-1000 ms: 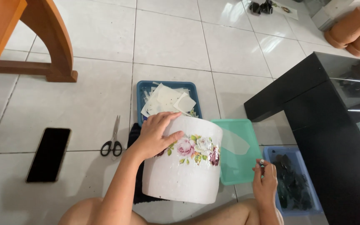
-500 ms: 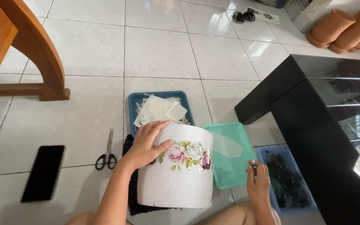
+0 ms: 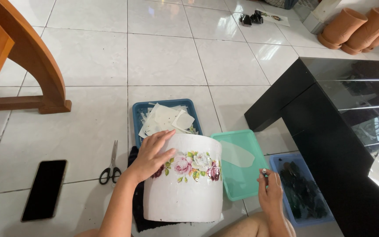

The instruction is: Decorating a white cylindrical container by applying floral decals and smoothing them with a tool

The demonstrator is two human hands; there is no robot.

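A white cylindrical pot (image 3: 185,193) with pink and white rose pictures on its side lies tipped on the tiled floor in front of me, on a dark cloth (image 3: 137,206). My left hand (image 3: 151,154) rests flat on its upper left side. My right hand (image 3: 269,192) hovers to the pot's right, pinching a small dark thin tool between thumb and fingers. A green tray (image 3: 241,163) with a pale cut-out piece lies between the pot and that hand.
A blue tray (image 3: 142,109) of white paper scraps sits behind the pot. Scissors (image 3: 111,166) and a black phone (image 3: 44,188) lie to the left. A black glossy table (image 3: 343,131) stands at right, over a blue tray (image 3: 305,193) of dark pieces. Terracotta pots (image 3: 352,28) stand far right.
The view has shifted slightly. My right hand has lifted a little beside the pot, and my left hand stays on the pot's side.
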